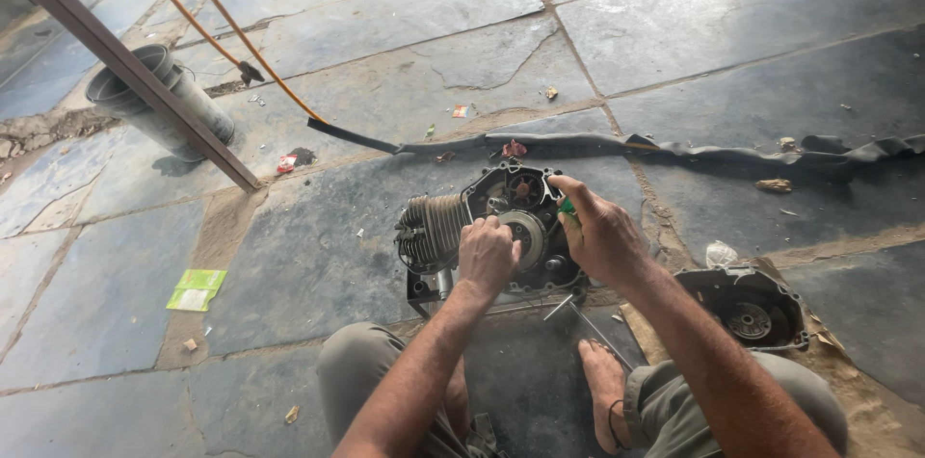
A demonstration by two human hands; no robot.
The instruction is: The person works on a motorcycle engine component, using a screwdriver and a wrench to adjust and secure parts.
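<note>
Stone floor [366,44]: both hands [487,254] bear on engine [501,227].

My left hand [487,254] covers the middle of the engine [487,227], so I can't tell what the fingers grip underneath. My right hand [599,236] hides all but a small green tip of the tool [567,210] it holds; its kind is unclear. Both forearms and my knees run off the bottom edge. The black rubber tube [674,147] is cut by the right edge, the orange hoses [217,29] by the top. The floor scraps are too small to identify.
</note>
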